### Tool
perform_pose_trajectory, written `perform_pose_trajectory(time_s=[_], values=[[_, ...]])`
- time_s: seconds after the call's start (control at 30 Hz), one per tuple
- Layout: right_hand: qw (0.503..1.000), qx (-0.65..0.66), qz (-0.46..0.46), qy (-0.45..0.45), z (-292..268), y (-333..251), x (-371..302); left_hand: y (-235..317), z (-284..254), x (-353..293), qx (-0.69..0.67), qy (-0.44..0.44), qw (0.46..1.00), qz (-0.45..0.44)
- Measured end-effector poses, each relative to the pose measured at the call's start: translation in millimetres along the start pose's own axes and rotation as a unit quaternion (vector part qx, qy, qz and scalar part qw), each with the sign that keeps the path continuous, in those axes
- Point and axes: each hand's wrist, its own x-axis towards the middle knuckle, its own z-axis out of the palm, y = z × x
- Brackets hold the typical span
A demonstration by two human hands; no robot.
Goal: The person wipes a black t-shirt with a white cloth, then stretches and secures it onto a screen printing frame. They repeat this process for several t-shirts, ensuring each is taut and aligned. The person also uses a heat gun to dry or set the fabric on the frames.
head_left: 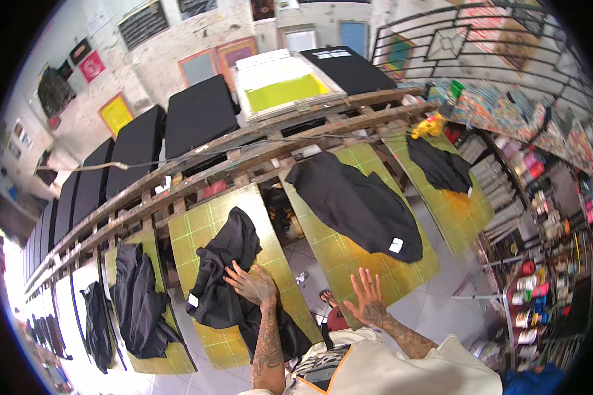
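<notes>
A crumpled black garment (225, 299) with a small white label lies bunched on a yellow-green board (270, 230). My left hand (252, 284) is over its right side with the fingers stretched out, and seems to touch the cloth. To the right, my right hand (367, 299) has its fingers spread and nothing in it, near the front edge of another yellow-green board (333, 263). On that board a black garment (359, 204) lies slantwise, its white label (396, 245) facing up, just beyond my right fingertips.
Farther right, a smaller black garment (438, 164) lies on a board; more (138, 299) lie to the left. Wooden rails (244, 155) run behind, with black-covered boards (201, 115) and a screen frame with yellow-green ink (286, 92) beyond. A rack of bottles (527, 299) stands right.
</notes>
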Motion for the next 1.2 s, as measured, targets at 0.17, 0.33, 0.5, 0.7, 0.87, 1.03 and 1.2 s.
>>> perform_pose_trajectory(time_s=[0.17,0.33,0.5,0.7,0.87,1.03,1.2], values=[[0.999,-0.013,-0.015,0.036,12.7,3.3,-4.6,-11.6,1.3,1.8,-0.021,-0.024,0.999,0.002],[0.999,-0.023,-0.014,0.043,16.1,5.0,-9.0,4.6,-16.4,-7.0,-0.039,-0.098,0.992,0.067],[0.999,-0.028,-0.016,0.033,22.2,9.8,-7.2,41.3,-32.7,-56.2,-0.059,-0.091,0.948,0.298],[0.998,0.058,-0.014,-0.013,9.6,11.0,-7.1,21.9,5.9,-73.2,0.008,-0.093,0.954,0.284],[0.98,0.193,-0.035,-0.013,-31.1,29.0,-0.8,33.0,-4.1,-68.9,0.023,-0.108,0.957,0.268],[0.986,0.161,0.017,0.028,-81.9,80.1,-11.7,32.1,0.4,-72.5,0.028,-0.103,0.956,0.273],[0.988,0.095,0.085,0.09,-81.3,172.4,-35.9,12.8,-6.8,-64.2,-0.1,-0.163,0.96,0.206]])
